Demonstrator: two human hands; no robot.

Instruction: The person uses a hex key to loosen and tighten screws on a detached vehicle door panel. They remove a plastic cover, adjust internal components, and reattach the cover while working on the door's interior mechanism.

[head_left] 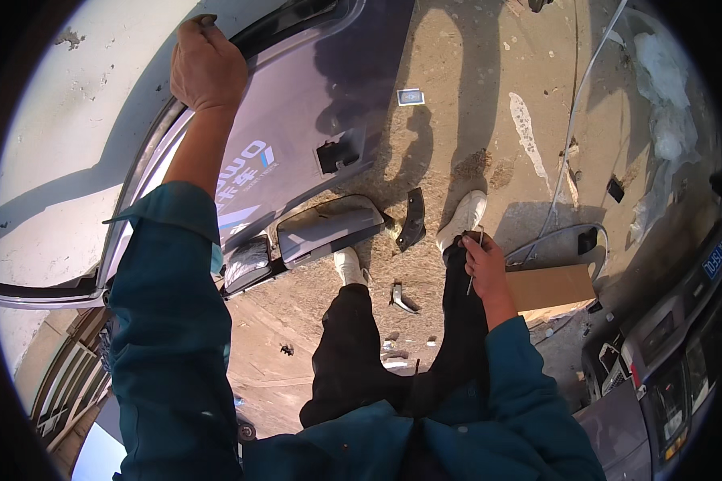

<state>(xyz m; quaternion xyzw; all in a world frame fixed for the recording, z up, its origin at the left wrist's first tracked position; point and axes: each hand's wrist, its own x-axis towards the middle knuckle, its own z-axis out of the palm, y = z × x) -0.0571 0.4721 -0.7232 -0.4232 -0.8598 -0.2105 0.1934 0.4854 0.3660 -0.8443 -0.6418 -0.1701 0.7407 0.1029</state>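
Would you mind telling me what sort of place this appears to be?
Probably an outdoor vehicle repair or scrap yard: a detached vehicle door held by the left hand, loose parts on the dirt ground, and a parked vehicle.

Left arm stretched up and outward, left grip (207, 68) clenched over the edge of the vehicle door (297, 120). Right arm hanging low, well apart from that door, right grip (483, 260) closed on a thin tool (472, 276).

door (297, 104) left | mirror (329, 228) below door | cardboard box (549, 289) right of feet
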